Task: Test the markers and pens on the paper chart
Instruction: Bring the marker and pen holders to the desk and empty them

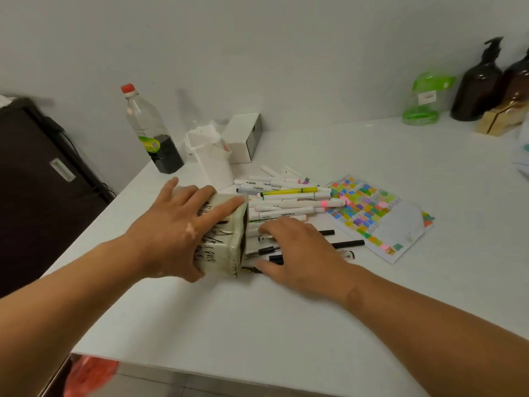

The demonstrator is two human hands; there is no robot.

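I count one chart (pixel 380 213). Left of it are a dozen or so markers (pixel 286 202), too heaped for an exact count, at least four black pens (pixel 347 243), one patterned pot (pixel 226 242), one white pot (pixel 213 159), one box (pixel 243 138) and one bottle (pixel 151 130). Behind the chart to the right are two pump bottles (pixel 476 81).

On your white table (pixel 286 325), a clear plastic bottle (pixel 151 133) with a red cap and dark liquid stands at the far left edge. Just to its right, a white box (pixel 243 138) sits by the wall. At your far right you have a green pouch (pixel 423 98), two brown pump bottles (pixel 478 81) and a tan box (pixel 501 118). A dark cabinet (pixel 43 181) stands to your left.
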